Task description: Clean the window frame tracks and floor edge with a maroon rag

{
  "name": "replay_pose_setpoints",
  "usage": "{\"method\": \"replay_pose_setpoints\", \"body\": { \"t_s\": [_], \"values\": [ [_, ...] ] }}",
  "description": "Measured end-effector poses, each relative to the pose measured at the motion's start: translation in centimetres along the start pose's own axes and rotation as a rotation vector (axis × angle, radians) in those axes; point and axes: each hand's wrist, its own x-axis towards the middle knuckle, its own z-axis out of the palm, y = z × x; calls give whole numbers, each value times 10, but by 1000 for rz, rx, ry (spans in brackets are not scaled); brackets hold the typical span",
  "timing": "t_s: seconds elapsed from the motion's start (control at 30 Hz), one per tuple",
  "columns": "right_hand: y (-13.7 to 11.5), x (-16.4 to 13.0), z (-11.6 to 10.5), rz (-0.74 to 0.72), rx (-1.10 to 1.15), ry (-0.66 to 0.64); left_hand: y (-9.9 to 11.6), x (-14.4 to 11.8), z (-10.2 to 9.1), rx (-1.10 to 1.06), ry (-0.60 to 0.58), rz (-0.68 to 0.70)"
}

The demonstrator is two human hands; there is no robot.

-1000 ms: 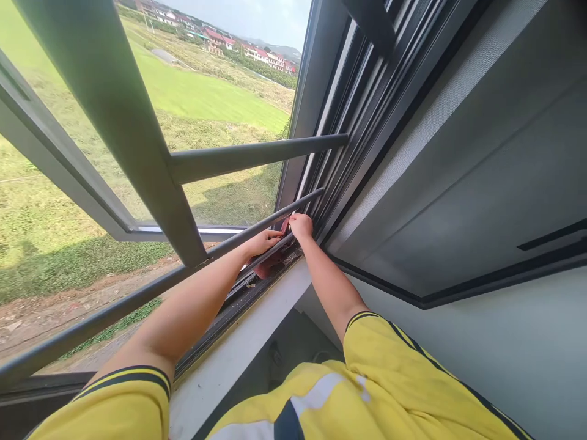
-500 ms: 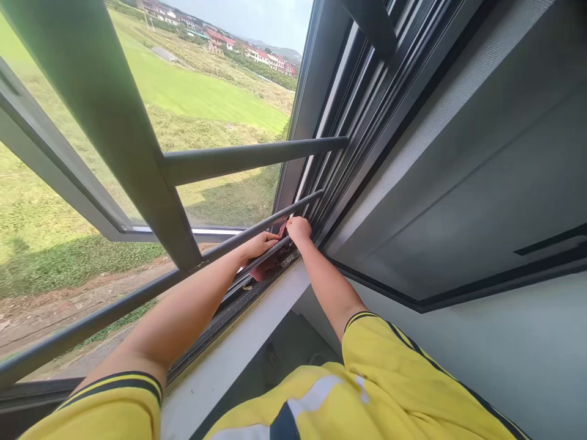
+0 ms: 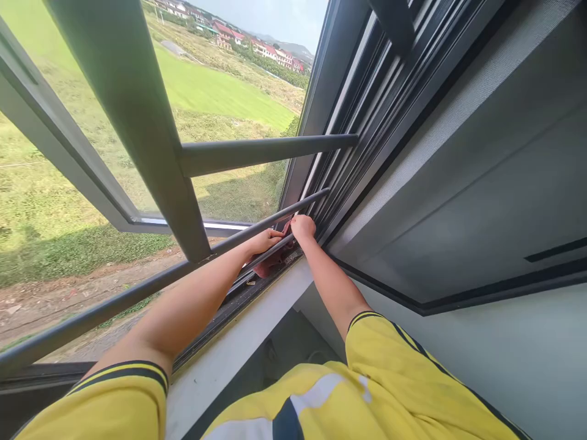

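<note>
Okay, dark red cloth (image 3: 265,269) is bunched in the lower corner of the window opening, near frame center, showing above and below a thin dark strip (image 3: 270,251). Right hand (image 3: 303,228) is clenched on the cloth's upper end, tucked against the dark side frame (image 3: 342,177). Left hand (image 3: 263,242) is just left of it, fingers at the cloth's edge; can't tell if they pinch it or only press. Forearms come in from lower left and lower right, yellow sleeves with dark stripes, yellow shirt (image 3: 389,379) at bottom of frame.

Round lower rail (image 3: 114,307) runs diagonally from the left edge to the side frame, passing just above the hands. Upper bar (image 3: 270,154) sits higher, joined to a wide post (image 3: 132,122) at upper left. Dark track (image 3: 227,311) and white sill (image 3: 238,342) slope down-left below the cloth; small pale scrap (image 3: 251,282) in the track. Sash (image 3: 68,156) stands swung out at left. Dark panel (image 3: 481,201) fills the right side, pale wall (image 3: 527,354) under it. Outside: green field (image 3: 229,91), red-roofed houses (image 3: 279,56) at top.
</note>
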Motion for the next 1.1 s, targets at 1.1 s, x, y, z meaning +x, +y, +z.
{"method": "replay_pose_setpoints", "body": {
  "t_s": [1.1],
  "values": [
    [3,2,-5,39,46,-31,-4,1,2,-115,3,-87]
  ]
}}
